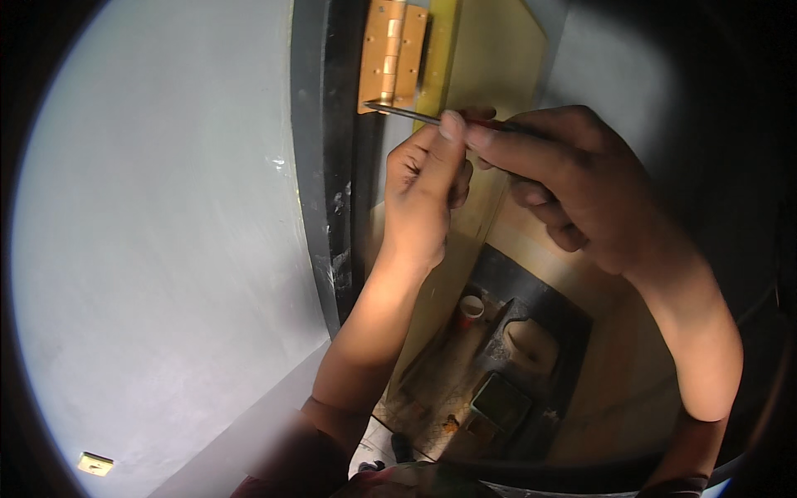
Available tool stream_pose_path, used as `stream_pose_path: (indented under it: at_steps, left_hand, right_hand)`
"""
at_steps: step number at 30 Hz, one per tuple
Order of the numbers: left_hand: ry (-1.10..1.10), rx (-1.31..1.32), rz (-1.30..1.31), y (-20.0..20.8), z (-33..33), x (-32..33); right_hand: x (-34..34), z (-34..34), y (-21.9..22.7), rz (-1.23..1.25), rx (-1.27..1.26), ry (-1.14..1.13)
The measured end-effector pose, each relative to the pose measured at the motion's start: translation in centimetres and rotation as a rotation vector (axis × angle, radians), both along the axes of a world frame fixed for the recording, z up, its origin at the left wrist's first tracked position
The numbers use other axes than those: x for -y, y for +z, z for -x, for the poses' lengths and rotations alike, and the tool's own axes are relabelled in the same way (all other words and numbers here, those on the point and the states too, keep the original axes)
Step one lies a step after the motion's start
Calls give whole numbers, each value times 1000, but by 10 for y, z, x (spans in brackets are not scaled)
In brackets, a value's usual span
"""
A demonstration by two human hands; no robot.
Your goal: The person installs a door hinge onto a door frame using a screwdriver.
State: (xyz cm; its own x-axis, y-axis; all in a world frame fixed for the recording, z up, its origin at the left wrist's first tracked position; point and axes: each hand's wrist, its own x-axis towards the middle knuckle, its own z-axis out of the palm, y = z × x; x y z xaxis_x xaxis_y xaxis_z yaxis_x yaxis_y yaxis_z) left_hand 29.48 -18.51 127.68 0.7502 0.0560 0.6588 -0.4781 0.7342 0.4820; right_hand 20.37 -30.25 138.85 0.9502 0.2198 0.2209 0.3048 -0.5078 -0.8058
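Note:
A brass-coloured door hinge (383, 58) is fixed upright at the dark door frame, with several holes or screw heads along its leaves. Against its lower left corner lies the tip of a screwdriver (405, 112), its thin metal shaft slanting down to the right. My left hand (425, 187) pinches the shaft between thumb and fingers. Behind it, my right hand (573, 170) grips the screwdriver's red and dark handle, mostly hidden by the fingers. Whether the tip sits in a screw is too small to tell.
The dark door frame (320, 149) runs beside a pale wall (166, 207). A yellowish door (490, 62) stands on the hinge's right. Far below are a white and red bucket (471, 309), a pale oval basin (530, 347) and a dark square object (501, 398). A wall switch (95, 463) sits low left.

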Motion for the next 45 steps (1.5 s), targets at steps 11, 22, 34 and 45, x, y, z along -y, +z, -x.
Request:
stream_pose_path:
  at_steps: [11, 22, 34, 45]
  left_hand:
    - [186, 137, 14, 9, 6, 1]
    - [149, -103, 4, -107, 33, -16]
    - [-37, -990, -388, -440, 220, -117]
    - [138, -429, -774, -299, 172, -11]
  right_hand:
    - [23, -15, -29, 1032, 1191, -52]
    - [6, -25, -22, 419, 712, 109]
    - [6, -26, -17, 456, 368, 228]
    - [50, -23, -72, -698, -379, 571]
